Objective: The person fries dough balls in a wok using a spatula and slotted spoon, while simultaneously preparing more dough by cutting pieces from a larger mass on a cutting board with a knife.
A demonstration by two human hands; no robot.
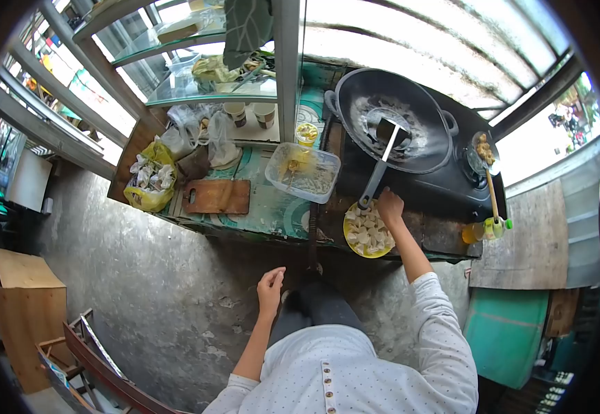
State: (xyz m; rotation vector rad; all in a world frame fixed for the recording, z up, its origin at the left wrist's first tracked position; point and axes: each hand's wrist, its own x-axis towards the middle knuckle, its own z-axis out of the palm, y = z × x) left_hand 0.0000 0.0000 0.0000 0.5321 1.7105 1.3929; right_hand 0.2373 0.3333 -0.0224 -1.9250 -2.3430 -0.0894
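My right hand (390, 208) is at the upper right edge of a yellow plate (347, 239) heaped with pale cut pieces (368, 233). Its fingers are bent together; what they may hold is hidden. My left hand (270, 284) hangs over the floor in front of my body, fingers curled, and what is between them is too small to tell. Beyond the plate, a large dark wok (426, 90) sits on the stove. A spatula (381, 165) rests in it, its handle reaching down towards the plate.
Left of the wok stands a clear plastic tub (274, 181). A wooden board (238, 196) and a yellow bag (153, 199) lie further left. At right are an oil bottle (480, 231) and a long-handled strainer (492, 190) with browned food. A glass cabinet (288, 69) rises behind the counter.
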